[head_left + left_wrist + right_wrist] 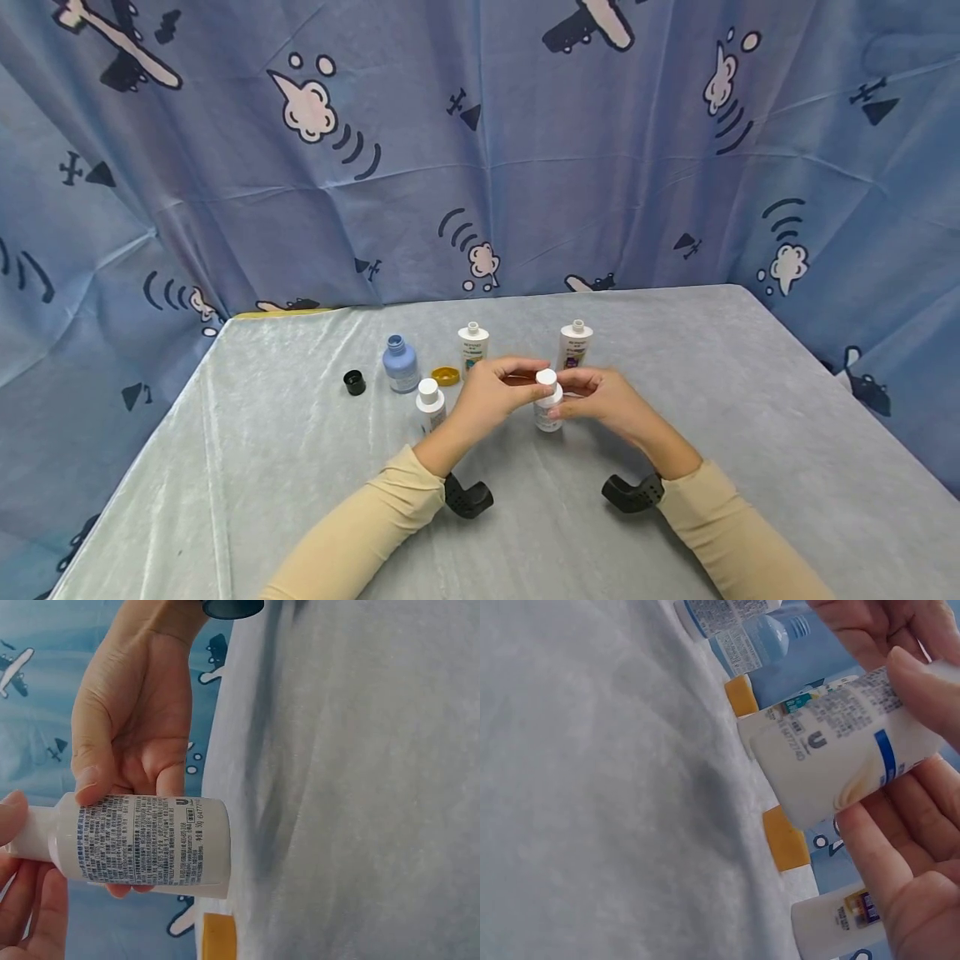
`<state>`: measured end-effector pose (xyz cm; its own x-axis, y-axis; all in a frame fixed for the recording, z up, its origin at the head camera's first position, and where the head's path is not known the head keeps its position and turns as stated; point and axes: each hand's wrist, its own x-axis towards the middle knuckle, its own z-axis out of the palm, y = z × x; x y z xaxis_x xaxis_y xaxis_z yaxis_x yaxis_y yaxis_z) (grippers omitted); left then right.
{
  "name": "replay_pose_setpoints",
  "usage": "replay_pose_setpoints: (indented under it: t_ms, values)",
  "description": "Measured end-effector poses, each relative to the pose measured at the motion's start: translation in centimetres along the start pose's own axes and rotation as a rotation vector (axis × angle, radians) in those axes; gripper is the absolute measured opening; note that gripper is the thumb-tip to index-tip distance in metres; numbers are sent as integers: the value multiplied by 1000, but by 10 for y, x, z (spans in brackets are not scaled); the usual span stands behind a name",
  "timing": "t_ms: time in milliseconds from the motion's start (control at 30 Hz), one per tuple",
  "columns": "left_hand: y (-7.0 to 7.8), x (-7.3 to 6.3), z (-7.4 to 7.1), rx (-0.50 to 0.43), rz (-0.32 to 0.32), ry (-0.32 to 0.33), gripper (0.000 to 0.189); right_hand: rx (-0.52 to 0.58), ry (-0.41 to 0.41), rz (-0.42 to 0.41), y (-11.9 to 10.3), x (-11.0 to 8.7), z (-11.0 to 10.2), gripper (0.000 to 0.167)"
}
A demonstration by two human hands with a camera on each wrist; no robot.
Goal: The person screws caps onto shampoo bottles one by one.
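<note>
A small white bottle (548, 413) with a printed label is held between my two hands. My right hand (606, 403) grips its body, thumb on one side and fingers on the other; the label text (142, 832) faces the left wrist view. With thumb and fingers, my left hand (491, 400) pinches the white cap (547, 379) at its top. In the right wrist view the bottle (832, 750) looks tilted, its base (776, 780) close over the cloth, and my right hand (915, 877) wraps around it.
Left of my hands stand a capped white bottle (430, 398) and an uncapped blue bottle (401, 367), with a black cap (354, 382) and a yellow cap (446, 377) nearby. Behind are two uncapped white bottles, one left (473, 343) and one right (575, 342). Another yellow cap (786, 838) lies between them.
</note>
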<state>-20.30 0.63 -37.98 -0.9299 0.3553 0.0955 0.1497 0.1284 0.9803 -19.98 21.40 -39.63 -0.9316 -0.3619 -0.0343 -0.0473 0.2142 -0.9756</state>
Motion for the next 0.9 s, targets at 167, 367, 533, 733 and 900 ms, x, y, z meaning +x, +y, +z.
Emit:
replay_pose_setpoints:
  t_ms: [167,367,533,733,900]
  values:
    - [-2,0,0,3,-3,-7,35,-3,-13,-2,6,3,0,57]
    - [-7,0,1,1,13,-10,35,1,-36,-12,11,3,1,56]
    - [-10,-1,2,-3,7,-11,34,-15,-43,-6,12,3,2,54]
    - [-10,-2,3,1,9,-21,32,-10,-55,-4,13,3,1,55]
    - [-9,-2,4,38,15,-16,34,11,-71,-12,15,5,0,59]
